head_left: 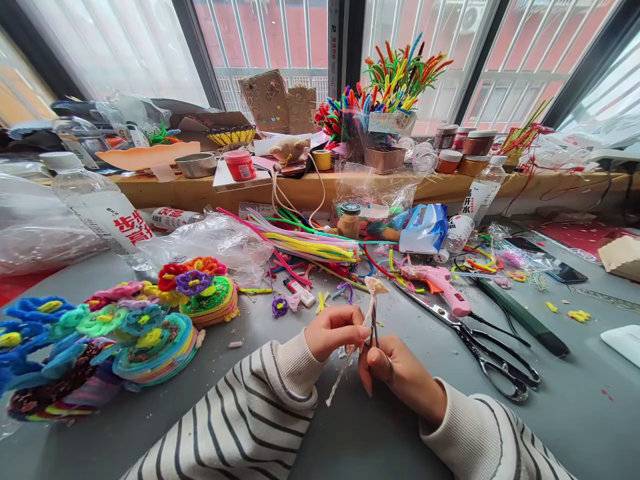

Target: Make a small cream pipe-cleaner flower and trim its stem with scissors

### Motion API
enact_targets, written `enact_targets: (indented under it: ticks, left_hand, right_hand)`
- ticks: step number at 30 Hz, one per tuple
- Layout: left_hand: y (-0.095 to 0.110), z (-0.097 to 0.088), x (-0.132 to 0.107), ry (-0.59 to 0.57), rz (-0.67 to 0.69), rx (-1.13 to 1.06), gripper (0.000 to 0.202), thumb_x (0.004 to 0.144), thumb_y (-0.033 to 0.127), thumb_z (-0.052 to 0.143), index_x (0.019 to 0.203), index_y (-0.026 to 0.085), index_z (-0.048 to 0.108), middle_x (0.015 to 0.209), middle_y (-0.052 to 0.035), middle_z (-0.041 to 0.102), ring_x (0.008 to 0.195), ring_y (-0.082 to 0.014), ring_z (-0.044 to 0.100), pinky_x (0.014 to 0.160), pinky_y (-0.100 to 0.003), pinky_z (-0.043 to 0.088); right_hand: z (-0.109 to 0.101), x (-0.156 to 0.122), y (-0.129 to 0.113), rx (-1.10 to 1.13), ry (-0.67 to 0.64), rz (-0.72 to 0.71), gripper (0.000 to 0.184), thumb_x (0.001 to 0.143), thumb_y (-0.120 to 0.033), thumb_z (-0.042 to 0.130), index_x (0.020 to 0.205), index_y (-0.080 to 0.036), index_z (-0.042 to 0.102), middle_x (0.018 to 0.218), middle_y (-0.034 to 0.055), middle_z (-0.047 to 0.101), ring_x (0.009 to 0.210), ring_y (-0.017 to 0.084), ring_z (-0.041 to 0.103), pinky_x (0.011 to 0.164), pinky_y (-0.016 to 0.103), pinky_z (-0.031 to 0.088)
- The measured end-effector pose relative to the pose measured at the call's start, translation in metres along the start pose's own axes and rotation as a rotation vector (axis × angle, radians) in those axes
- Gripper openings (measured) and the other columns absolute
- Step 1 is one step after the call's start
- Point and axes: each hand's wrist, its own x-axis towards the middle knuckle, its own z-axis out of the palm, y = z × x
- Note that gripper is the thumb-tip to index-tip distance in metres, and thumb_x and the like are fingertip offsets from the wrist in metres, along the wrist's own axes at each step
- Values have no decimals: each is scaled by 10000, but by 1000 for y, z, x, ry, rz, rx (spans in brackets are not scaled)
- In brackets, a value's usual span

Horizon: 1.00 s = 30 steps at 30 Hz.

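Observation:
My left hand [336,333] pinches a thin off-white pipe cleaner [334,392] in front of me. A cream, petal-like piece [375,286] tops it, and its loose end hangs below my fingers. My right hand [395,370] is closed round a small pair of scissors [375,325], a finger through the handle loop. The blades point up alongside the strand, close to my left fingertips; whether they touch it I cannot tell. Beyond my hands lie a pink glue gun [443,283] and large black-handled scissors [457,323].
Colourful pipe-cleaner flowers [145,320] are at the left. A bundle of pipe cleaners [310,245] lies behind my hands, near a lighter [300,292]. Water bottles [95,207], a jar [349,220] and a dark green bar-shaped object [523,317] stand or lie around. Scraps dot the grey table [360,447].

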Motion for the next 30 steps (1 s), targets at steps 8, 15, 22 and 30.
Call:
enact_targets:
  ticks: [8, 15, 22, 30]
  left_hand:
    - [1, 1, 1, 14, -38, 12, 306, 584, 364, 606, 464, 144, 430, 419, 35, 454, 383, -50, 364, 412, -208, 254]
    - [0, 0, 0, 0, -95, -33, 311, 603, 391, 595, 497, 142, 440, 375, 50, 406, 347, -37, 324, 374, -201, 176]
    - [-5, -4, 1, -55, -42, -77, 337, 646, 439, 557, 543, 134, 458, 408, 44, 403, 339, -30, 310, 365, -212, 144]
    - [-5, -3, 0, -50, -60, -71, 360, 659, 469, 537, 572, 122, 498, 411, 42, 395, 340, -27, 291, 365, -211, 147]
  right_hand:
    - [0, 0, 3, -10, 22, 74, 656, 757, -621, 333, 343, -135, 481, 337, -29, 337, 381, 60, 327, 478, 212, 296]
    - [-1, 0, 3, -4, 31, 98, 661, 766, -603, 342, 309, -142, 466, 301, -22, 348, 358, 56, 315, 463, 209, 299]
    - [-1, 0, 2, 6, 44, 76, 680, 749, -644, 309, 323, -138, 468, 303, -27, 309, 351, 59, 312, 428, 214, 265]
    - [1, -1, 0, 4, -58, 12, 756, 683, -740, 176, 451, -113, 530, 412, -20, 352, 405, 60, 284, 418, 211, 230]
